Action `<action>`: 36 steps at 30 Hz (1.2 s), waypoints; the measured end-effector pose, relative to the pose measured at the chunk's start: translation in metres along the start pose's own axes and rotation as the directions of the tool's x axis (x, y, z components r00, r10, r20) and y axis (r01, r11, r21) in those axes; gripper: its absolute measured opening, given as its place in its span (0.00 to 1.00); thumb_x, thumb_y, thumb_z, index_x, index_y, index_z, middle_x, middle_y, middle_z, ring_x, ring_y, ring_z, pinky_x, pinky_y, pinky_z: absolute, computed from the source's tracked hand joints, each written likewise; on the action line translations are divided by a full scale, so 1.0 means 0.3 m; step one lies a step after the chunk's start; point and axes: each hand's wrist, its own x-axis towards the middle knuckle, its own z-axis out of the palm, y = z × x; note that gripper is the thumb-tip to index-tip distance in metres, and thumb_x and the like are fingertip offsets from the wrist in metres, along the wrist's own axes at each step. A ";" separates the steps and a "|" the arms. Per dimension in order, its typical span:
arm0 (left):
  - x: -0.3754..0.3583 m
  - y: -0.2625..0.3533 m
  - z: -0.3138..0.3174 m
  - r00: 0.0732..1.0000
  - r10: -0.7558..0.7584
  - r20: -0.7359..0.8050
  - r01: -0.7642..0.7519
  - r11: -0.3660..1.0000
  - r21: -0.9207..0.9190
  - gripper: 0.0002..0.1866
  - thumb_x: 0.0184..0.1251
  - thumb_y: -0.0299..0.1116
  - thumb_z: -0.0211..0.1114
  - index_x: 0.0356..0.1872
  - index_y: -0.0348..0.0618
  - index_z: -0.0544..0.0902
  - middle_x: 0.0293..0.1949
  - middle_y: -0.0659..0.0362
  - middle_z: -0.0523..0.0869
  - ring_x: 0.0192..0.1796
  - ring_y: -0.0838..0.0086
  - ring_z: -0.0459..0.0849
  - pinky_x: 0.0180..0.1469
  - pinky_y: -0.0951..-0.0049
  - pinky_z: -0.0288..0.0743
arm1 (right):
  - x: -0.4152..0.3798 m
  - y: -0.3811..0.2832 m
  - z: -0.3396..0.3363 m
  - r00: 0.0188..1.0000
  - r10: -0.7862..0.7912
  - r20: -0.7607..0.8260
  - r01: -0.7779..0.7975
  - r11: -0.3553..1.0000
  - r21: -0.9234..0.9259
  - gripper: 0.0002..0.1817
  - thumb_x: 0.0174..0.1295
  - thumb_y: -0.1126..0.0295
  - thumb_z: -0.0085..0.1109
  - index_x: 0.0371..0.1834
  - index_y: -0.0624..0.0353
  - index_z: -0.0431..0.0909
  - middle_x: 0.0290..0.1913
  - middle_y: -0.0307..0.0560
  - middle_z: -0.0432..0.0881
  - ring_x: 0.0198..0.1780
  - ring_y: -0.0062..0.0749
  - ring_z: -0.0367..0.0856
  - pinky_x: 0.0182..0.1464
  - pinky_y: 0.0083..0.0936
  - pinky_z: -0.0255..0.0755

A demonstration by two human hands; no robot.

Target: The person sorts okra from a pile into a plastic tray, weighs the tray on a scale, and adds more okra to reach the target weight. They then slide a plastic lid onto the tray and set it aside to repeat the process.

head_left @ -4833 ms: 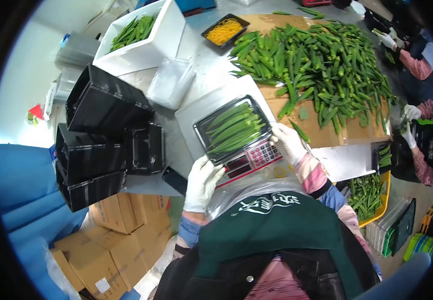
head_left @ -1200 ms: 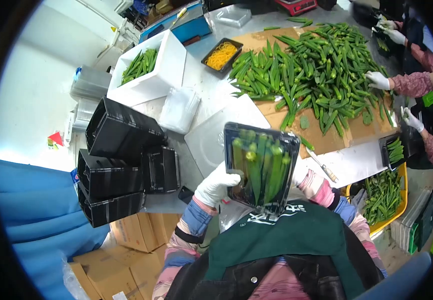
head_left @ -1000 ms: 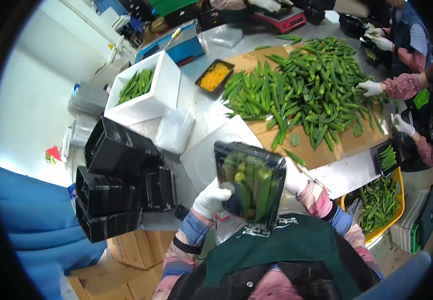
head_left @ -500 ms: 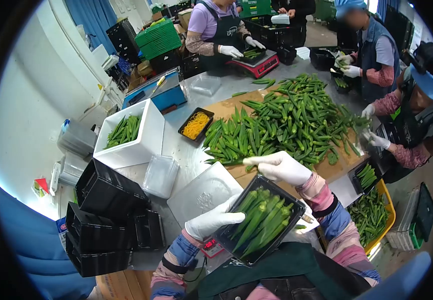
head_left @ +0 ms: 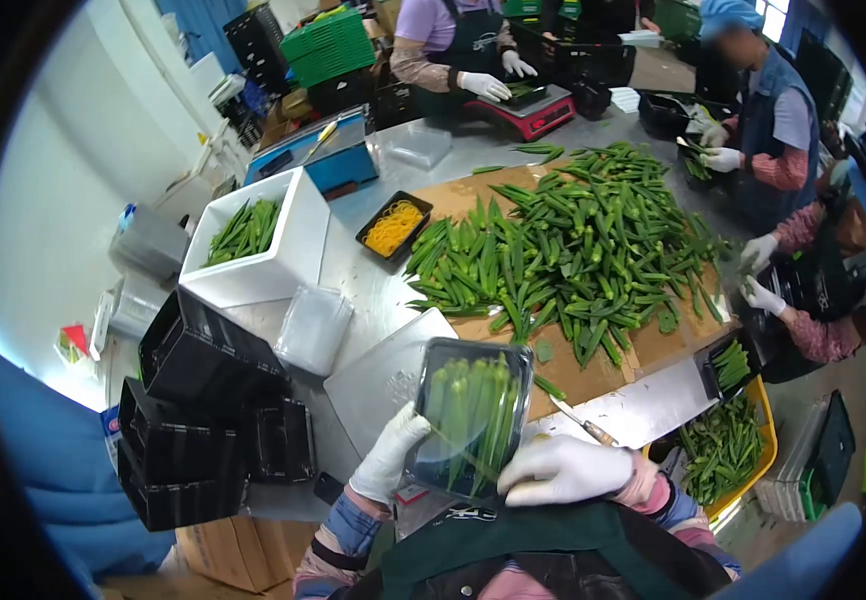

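A black tray of okra (head_left: 471,405), with a clear shiny cover over it, is held upright in front of my body. My gloved left hand (head_left: 393,452) grips its left edge. At its lower right corner is my gloved right hand (head_left: 565,470), fingers bent together; what its fingertips hold, if anything, is hidden. Behind the tray a metal scale plate (head_left: 378,375) is partly covered. Beyond my hands a large heap of okra (head_left: 573,250) lies on cardboard (head_left: 643,350). A knife (head_left: 588,425) rests near the cardboard's front edge.
Black trays (head_left: 203,370) are stacked at left, beside clear lids (head_left: 315,328). A white foam box (head_left: 303,235) holds okra; a black tray has yellow bands (head_left: 393,230). A yellow crate (head_left: 768,430) stands at right. Several co-workers in gloves stand around the table; one uses a red scale (head_left: 543,118).
The okra tray has moved left and turned more upright, and a clear cover now shows over it. My right hand has come down from above the tray to its lower right corner.
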 end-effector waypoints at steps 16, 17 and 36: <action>0.382 0.232 -0.188 0.891 0.308 -0.334 -0.185 0.918 0.351 0.19 0.77 0.35 0.63 0.61 0.38 0.73 0.53 0.58 0.81 0.58 0.75 0.79 0.60 0.74 0.74 | 0.469 0.545 -0.332 0.787 0.583 -0.203 -0.137 0.485 0.864 0.23 0.69 0.61 0.64 0.64 0.59 0.76 0.52 0.43 0.85 0.48 0.28 0.85 0.45 0.31 0.83; 0.416 0.243 -0.308 0.856 0.388 -0.342 -0.211 0.866 0.454 0.20 0.75 0.32 0.64 0.63 0.37 0.73 0.55 0.56 0.80 0.58 0.73 0.79 0.58 0.73 0.76 | 0.518 0.614 -0.391 0.739 0.634 -0.227 -0.168 0.499 0.850 0.23 0.68 0.58 0.65 0.61 0.59 0.78 0.51 0.42 0.85 0.47 0.29 0.85 0.44 0.30 0.82; 0.456 0.190 -1.111 0.778 0.309 -0.547 0.346 0.515 0.784 0.08 0.69 0.32 0.71 0.39 0.36 0.89 0.34 0.62 0.89 0.36 0.82 0.81 0.42 0.76 0.75 | 0.526 0.877 -0.661 0.607 0.516 -0.604 -0.409 0.855 0.320 0.17 0.72 0.60 0.61 0.53 0.63 0.84 0.40 0.40 0.88 0.35 0.20 0.84 0.41 0.20 0.78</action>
